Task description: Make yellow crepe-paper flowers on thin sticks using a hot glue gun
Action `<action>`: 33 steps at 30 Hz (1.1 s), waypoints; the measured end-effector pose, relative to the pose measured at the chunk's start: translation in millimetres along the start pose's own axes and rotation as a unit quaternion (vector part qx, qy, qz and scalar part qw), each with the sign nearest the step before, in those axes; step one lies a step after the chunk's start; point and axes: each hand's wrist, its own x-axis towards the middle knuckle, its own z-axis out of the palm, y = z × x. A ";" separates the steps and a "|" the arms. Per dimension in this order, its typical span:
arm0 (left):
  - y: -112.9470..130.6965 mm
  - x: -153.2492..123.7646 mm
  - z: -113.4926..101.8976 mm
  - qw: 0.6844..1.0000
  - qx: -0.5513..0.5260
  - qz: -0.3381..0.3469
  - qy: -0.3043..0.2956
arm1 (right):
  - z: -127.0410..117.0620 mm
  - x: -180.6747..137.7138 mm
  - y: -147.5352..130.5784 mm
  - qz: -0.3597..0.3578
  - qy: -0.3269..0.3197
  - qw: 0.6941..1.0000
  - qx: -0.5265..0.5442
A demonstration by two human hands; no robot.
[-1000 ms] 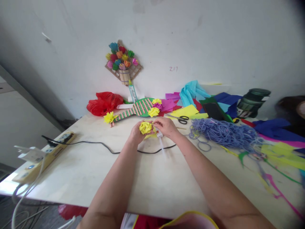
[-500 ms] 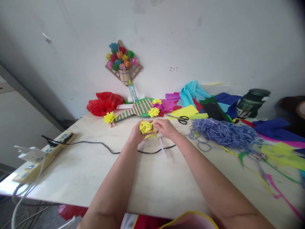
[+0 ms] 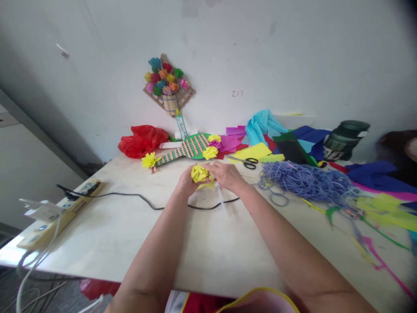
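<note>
My left hand (image 3: 186,182) cups a crumpled yellow paper flower (image 3: 199,173) over the middle of the table, fingers wrapped round its left side and underneath. From the right, my right hand (image 3: 226,176) has its bent fingers pressed to the flower's edge; the fingertips are partly hidden. Below the right hand, a translucent stick (image 3: 221,199) juts towards me from a small white tool that the hand mostly covers. Some yellow paper (image 3: 206,185) lies under the flower. Just beyond, a green guitar-shaped craft piece (image 3: 195,147) carries pink strips and yellow and magenta paper flowers.
Black-handled scissors (image 3: 250,163) and a heap of blue-purple cord (image 3: 306,182) lie right, before coloured paper (image 3: 257,152) and a dark green jar (image 3: 347,139). A black cable (image 3: 137,195) runs from a power strip (image 3: 65,217). A red plastic bag (image 3: 143,141) sits back left.
My right fingers have shifted slightly left and spread over the flower's upper right edge, from a pinch beside it. My left hand and the flower stay nearly in place.
</note>
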 end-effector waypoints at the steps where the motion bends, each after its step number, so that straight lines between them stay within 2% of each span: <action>1: 0.0 -0.1 0.3 1.000 0.001 -0.001 0.000 | 0.4 0.0 0.1 -0.003 -0.004 1.000 -0.013; 11: -2.3 0.1 0.6 1.000 0.011 0.005 0.012 | -0.3 1.0 -1.7 0.005 -0.016 0.999 -0.030; 20: -2.6 0.8 1.2 1.000 0.022 -0.001 -0.015 | -0.3 1.4 -1.8 0.010 -0.029 0.999 -0.024; 33: -3.0 1.6 -0.3 1.000 0.005 -0.019 -0.021 | -2.2 1.9 -5.1 0.032 -0.055 0.997 -0.044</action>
